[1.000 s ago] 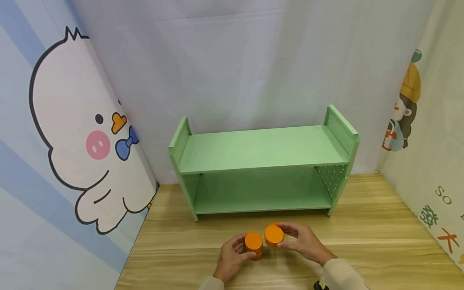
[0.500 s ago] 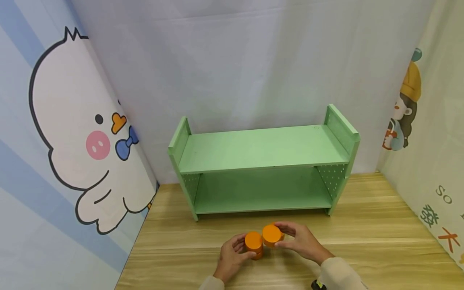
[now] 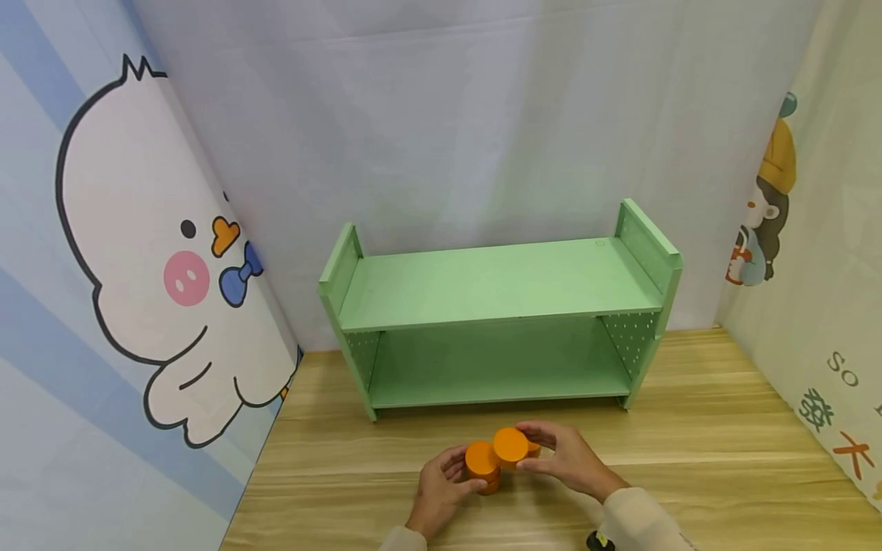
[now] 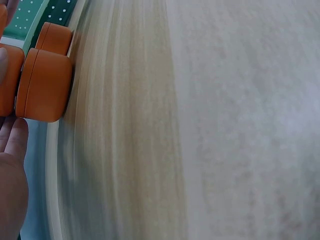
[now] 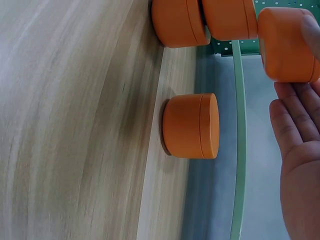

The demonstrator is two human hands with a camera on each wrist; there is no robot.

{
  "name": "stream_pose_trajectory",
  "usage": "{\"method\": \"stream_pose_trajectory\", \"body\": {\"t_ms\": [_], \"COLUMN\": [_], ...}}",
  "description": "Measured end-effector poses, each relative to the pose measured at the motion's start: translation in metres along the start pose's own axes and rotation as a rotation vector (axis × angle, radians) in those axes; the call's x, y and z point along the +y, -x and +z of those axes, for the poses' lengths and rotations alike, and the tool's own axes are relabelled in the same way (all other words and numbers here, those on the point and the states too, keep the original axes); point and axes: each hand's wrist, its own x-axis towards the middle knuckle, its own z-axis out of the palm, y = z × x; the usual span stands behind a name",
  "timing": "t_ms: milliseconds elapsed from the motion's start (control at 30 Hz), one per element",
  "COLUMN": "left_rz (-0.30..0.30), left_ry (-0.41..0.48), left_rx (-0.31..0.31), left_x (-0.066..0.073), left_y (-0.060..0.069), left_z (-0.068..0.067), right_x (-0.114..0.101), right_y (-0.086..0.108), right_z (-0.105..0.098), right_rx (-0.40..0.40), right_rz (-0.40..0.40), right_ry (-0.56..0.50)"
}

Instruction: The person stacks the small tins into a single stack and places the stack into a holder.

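Two round orange lidded jars stand stacked on the table, the upper jar (image 3: pixel 481 457) over the lower jar (image 3: pixel 490 487). My left hand (image 3: pixel 437 490) holds the stack from the left, its thumb across the upper jar. Between thumb and fingers of my right hand (image 3: pixel 579 461) is another orange jar (image 3: pixel 510 445), raised off the table at the right of the stack's top. In the right wrist view this held jar (image 5: pixel 287 45) sits higher than the upper stacked jar (image 5: pixel 230 19). One more orange jar (image 5: pixel 187 126) stands alone on the table, partly hidden in the head view.
Behind the hands a green two-tier shelf (image 3: pixel 499 283) stands on the wood-grain table (image 3: pixel 317 474). Pale cloth backdrops with cartoon prints rise at the back and both sides. A small black object (image 3: pixel 599 541) shows by the right sleeve.
My right hand has carried its jar leftward, closer to the top of the stack, uncovering more of the jar behind. The left hand has stayed on the stack.
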Motion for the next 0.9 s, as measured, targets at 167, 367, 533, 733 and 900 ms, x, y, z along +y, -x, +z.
{"method": "stream_pose_trajectory", "body": {"t_ms": [167,367,533,733,900], "left_rz": [-0.006,-0.014,-0.007,-0.015,-0.032], "left_ry": [-0.017,-0.024,0.002,0.005,0.000], "left_rx": [0.000,0.000,-0.009,-0.016,-0.015], "left_x": [-0.002,-0.006,-0.004,0.000,0.000], "left_y": [0.000,-0.002,-0.001,0.000,-0.001], "left_z": [0.000,0.000,-0.001,-0.001,-0.001], "right_x": [0.000,0.000,0.000,-0.001,-0.003], "right_y": [-0.002,-0.004,-0.007,-0.009,-0.011], "right_z": [0.004,0.008,0.011,0.014,0.015], "right_rx": [-0.005,-0.007,-0.013,-0.018,-0.034], "right_rz": [0.000,-0.013,-0.005,0.017,0.030], "right_ry": [-0.016,-0.043,-0.069,-0.093,-0.112]}}
